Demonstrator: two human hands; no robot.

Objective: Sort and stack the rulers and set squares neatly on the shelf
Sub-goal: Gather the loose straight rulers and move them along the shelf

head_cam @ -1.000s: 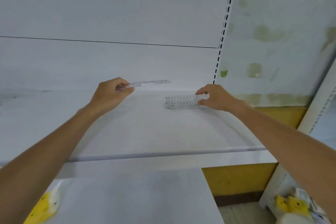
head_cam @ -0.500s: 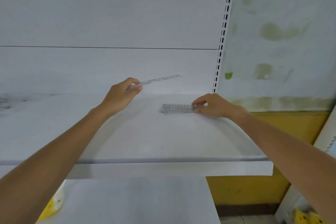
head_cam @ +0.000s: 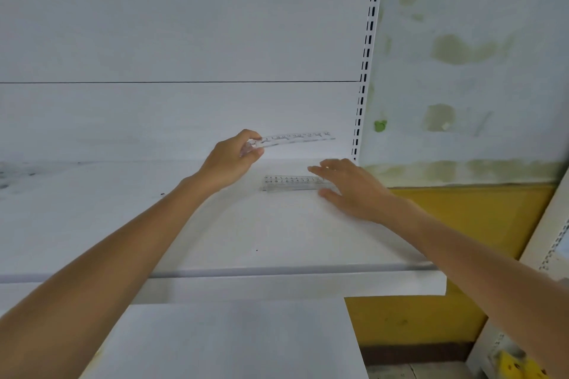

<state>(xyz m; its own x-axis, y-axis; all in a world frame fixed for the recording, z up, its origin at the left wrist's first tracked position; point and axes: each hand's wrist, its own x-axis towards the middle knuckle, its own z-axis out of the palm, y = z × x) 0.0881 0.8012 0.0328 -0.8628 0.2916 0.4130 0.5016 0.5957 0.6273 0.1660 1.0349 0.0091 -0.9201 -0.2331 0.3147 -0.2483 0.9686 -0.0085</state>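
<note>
My left hand (head_cam: 229, 163) pinches one ruler (head_cam: 295, 138) by its end, above the shelf (head_cam: 246, 240), probably ready for stacking. My right hand (head_cam: 351, 191), fingers spread, sits at the right end of the stack (head_cam: 292, 183) near the shelf's back right corner, apparently to square the ends.

A white shelf (head_cam: 277, 224) bears clear rulers (head_cam: 292, 183) lying flat.
</note>
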